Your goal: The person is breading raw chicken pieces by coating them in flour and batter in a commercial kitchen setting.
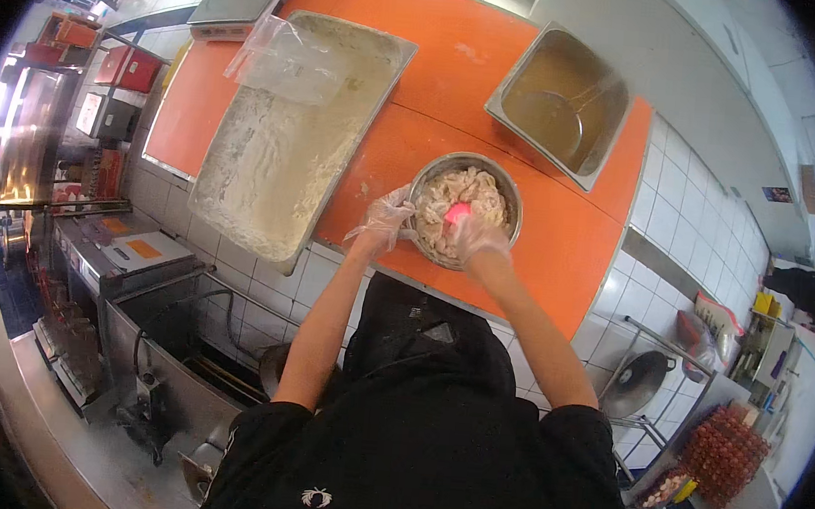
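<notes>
A round metal bowl (517, 224) stands near the front edge of the orange worktop (424, 137), filled with pale pieces coated in batter or flour (466, 187), perhaps raw meat. My left hand (383, 220), in a clear plastic glove, grips the bowl's left rim. In a like glove, my right hand (480, 239) is over the front of the bowl, shut on a bright pink-red tool (458, 212) that touches the pieces; its shape is mostly hidden by the hand.
Left of the bowl lies a large metal tray (278, 165) dusted with flour, a clear plastic bag (286, 62) over its far end. A digital scale (241, 1) stands beyond. At the far right, a deep metal pan (501, 107) holds brownish liquid and a round utensil.
</notes>
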`<state>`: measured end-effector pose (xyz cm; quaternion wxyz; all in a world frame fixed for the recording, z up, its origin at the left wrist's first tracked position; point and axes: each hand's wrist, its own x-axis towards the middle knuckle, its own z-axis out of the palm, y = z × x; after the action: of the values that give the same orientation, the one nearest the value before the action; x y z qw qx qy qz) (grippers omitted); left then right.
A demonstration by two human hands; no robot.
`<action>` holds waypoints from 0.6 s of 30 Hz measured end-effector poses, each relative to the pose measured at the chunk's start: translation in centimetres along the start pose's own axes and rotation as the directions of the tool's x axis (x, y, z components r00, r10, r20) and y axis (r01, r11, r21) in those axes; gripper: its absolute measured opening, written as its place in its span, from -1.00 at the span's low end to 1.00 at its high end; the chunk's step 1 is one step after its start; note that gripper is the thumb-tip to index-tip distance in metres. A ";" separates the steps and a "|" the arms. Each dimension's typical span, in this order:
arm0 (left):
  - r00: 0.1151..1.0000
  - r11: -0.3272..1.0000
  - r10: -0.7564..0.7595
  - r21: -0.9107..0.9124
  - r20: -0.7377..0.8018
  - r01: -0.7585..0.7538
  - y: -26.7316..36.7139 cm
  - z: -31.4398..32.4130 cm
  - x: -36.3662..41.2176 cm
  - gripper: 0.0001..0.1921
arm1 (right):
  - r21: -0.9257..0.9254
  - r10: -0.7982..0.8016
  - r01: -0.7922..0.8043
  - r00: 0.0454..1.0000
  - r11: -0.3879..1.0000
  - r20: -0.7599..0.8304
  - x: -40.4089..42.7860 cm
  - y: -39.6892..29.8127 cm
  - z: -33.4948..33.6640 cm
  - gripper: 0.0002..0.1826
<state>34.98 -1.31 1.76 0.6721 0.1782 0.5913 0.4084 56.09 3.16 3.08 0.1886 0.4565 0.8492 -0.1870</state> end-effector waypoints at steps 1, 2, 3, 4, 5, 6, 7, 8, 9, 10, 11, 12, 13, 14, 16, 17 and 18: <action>1.000 1.000 0.022 -0.017 0.001 -0.022 0.4 0.9 0.2 -0.46 | 0.027 -0.025 0.026 0.999 0.999 -0.042 3.0 5.1 4.7 -0.75; 1.000 1.000 0.020 -0.022 -0.022 -0.021 0.0 -0.1 -0.1 -0.46 | 0.079 -0.210 0.220 0.970 0.972 -0.120 3.3 6.4 2.8 -0.77; 0.999 1.000 0.009 -0.016 -0.036 -0.009 0.0 -0.7 -0.3 -0.46 | 0.107 -0.371 0.398 0.905 0.911 -0.211 2.7 7.4 -0.9 -0.78; 0.999 1.000 -0.002 -0.012 -0.037 0.001 0.2 -0.6 -0.1 -0.47 | 0.097 -0.371 0.398 0.904 0.912 -0.212 1.3 8.7 -4.1 -0.78; 1.000 1.000 0.002 -0.017 -0.031 -0.002 0.5 -0.2 -0.4 -0.47 | 0.361 -0.322 0.381 0.922 0.851 -0.214 -0.6 9.8 -7.1 -0.76; 0.999 1.000 -0.015 0.023 -0.047 0.016 1.1 0.6 -0.4 -0.47 | 0.597 -0.267 0.337 0.941 0.728 -0.206 -1.7 10.7 -8.6 -0.74; 0.998 0.997 -0.027 0.064 -0.062 0.031 1.7 1.4 -0.3 -0.46 | 0.588 -0.255 0.332 0.943 0.738 -0.212 -1.9 11.0 -9.0 -0.74; 0.999 0.998 -0.011 0.066 -0.047 0.015 1.5 1.4 0.0 -0.46 | 0.463 -0.207 0.295 0.951 0.836 -0.230 -2.0 10.7 -9.5 -0.67; 0.997 0.988 0.052 0.149 -0.052 -0.044 0.3 0.5 0.4 -0.47 | 0.330 -0.163 0.246 0.952 0.911 -0.260 -1.4 10.1 -9.8 -0.60; 0.991 0.966 0.127 0.232 -0.038 -0.115 -0.1 0.0 1.2 -0.47 | 0.105 -0.266 0.378 0.798 0.920 -0.540 0.1 9.8 -6.5 -0.71; 0.994 0.973 0.112 0.199 0.014 -0.112 -0.6 0.1 1.4 -0.47 | -0.159 -0.381 0.403 0.564 0.901 -0.732 1.6 9.3 -3.2 -0.80; 0.995 0.980 0.095 0.171 0.036 -0.100 -1.6 -1.1 1.2 -0.48 | -0.126 -0.131 0.122 0.989 0.984 -0.067 2.5 3.4 -6.2 -0.78; 0.994 0.972 0.103 0.212 0.019 -0.105 -2.7 -2.4 1.8 -0.50 | 0.079 -0.022 0.043 0.969 0.996 -0.245 2.3 0.2 -4.9 -0.76; 0.995 0.963 0.100 0.252 -0.014 -0.093 -3.7 -3.7 2.1 -0.51 | 0.298 0.102 0.017 0.919 0.954 -0.380 1.2 -2.5 -3.0 -0.71; 0.999 0.983 0.048 0.175 0.000 -0.048 -1.1 -0.1 0.7 -0.49 | 0.272 0.220 -0.240 0.970 0.932 0.102 -2.1 -3.3 -3.2 -0.66; 0.999 0.997 -0.008 0.083 -0.043 0.012 0.1 1.0 -0.5 -0.48 | 0.281 0.239 -0.256 0.966 0.925 0.095 -3.3 -2.3 -4.4 -0.66; 0.999 0.996 -0.011 0.091 -0.042 0.014 -0.1 0.8 -1.1 -0.48 | 0.381 0.127 -0.089 0.989 0.920 -0.077 -5.1 -0.9 -5.5 -0.63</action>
<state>35.77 -2.03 2.59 0.6534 0.1963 0.6243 0.3805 57.15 1.81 10.48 0.0648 0.5390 0.7794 -0.3128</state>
